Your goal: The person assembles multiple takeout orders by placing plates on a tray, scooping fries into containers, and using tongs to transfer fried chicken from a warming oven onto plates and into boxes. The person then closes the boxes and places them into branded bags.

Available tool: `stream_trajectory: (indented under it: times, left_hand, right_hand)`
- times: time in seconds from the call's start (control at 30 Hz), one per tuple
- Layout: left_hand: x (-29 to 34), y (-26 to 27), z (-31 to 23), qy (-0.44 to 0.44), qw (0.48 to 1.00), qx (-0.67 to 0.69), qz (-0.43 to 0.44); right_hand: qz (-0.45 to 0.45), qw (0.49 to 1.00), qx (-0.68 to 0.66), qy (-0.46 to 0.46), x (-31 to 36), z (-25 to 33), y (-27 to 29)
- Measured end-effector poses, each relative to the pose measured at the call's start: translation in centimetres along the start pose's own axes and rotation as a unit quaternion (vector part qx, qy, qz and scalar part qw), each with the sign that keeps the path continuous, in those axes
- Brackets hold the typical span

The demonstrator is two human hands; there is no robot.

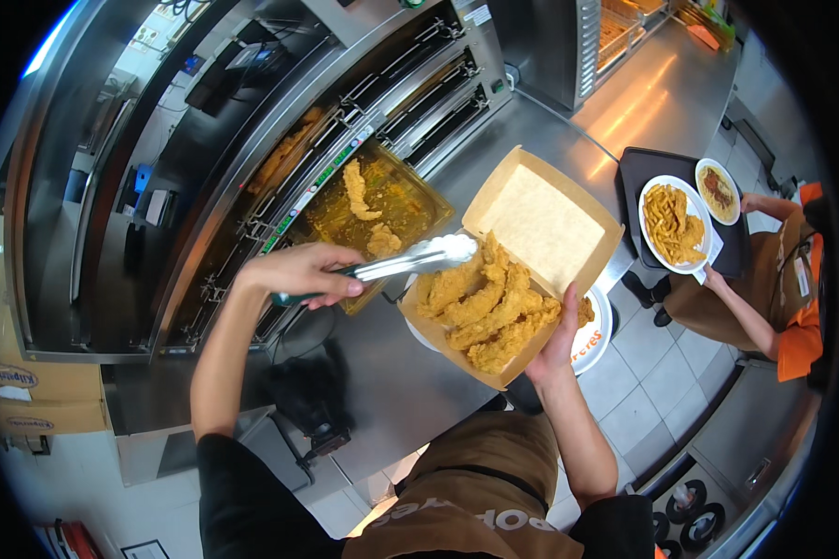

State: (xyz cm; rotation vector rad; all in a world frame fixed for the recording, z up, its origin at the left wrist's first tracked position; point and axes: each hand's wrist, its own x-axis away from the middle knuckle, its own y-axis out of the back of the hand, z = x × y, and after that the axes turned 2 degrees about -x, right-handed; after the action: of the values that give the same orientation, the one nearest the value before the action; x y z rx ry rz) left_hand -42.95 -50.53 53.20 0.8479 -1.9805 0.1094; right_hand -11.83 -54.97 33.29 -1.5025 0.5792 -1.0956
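My left hand (pixel 296 274) is closed round the dark handle of metal tongs (pixel 391 265). Their scalloped tips are over the left side of an open cardboard box (pixel 578 210), beside the fried chicken strips (pixel 499 312) that fill it. Whether the tips touch or pinch a strip, I cannot tell. My right hand (pixel 555 349) grips the box at its right side, thumb along the edge, and the lid stands folded back. Left of the box, an amber tray (pixel 421 184) sticks out of the warming cabinet (pixel 382 98), holding a long chicken strip (pixel 356 191) and a smaller piece (pixel 383 241).
Under the box is a steel counter (pixel 396 405), with a white round container (pixel 595 335) partly hidden behind my right hand. At right, a co-worker (pixel 764 307) in orange sleeves holds bowls of food (pixel 673 222) by a dark tray (pixel 636 168). Cardboard cartons (pixel 42 391) stand far left.
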Motion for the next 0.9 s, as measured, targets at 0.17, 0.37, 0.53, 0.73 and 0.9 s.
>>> stream_trajectory:
  times: [0.17, 0.37, 0.53, 0.73, 0.9]
  left_hand:
    - [4.5, -3.9, 0.7, 0.002, 0.952, -0.193, -0.237]
    - [6.6, -4.3, 4.9, 0.117, 0.886, -0.143, -0.425]
    - [1.9, -4.5, 7.2, 0.230, 0.882, -0.234, -0.339]
    - [0.5, -6.3, 9.0, 0.209, 0.845, -0.273, -0.410]
    - [0.2, -4.9, 9.5, 0.212, 0.833, -0.321, -0.396]
  right_hand:
    - [-0.039, 0.998, 0.029, 0.032, -0.4, -0.1, 0.8]
    - [-0.035, 0.994, 0.031, 0.102, -0.9, -0.1, 1.5]
    - [-0.046, 0.987, 0.054, 0.146, -0.6, 0.5, 2.3]
    - [-0.087, 0.980, 0.061, 0.167, -0.4, 0.6, 2.6]
    - [-0.066, 0.985, 0.045, 0.150, -0.5, 0.2, 2.6]
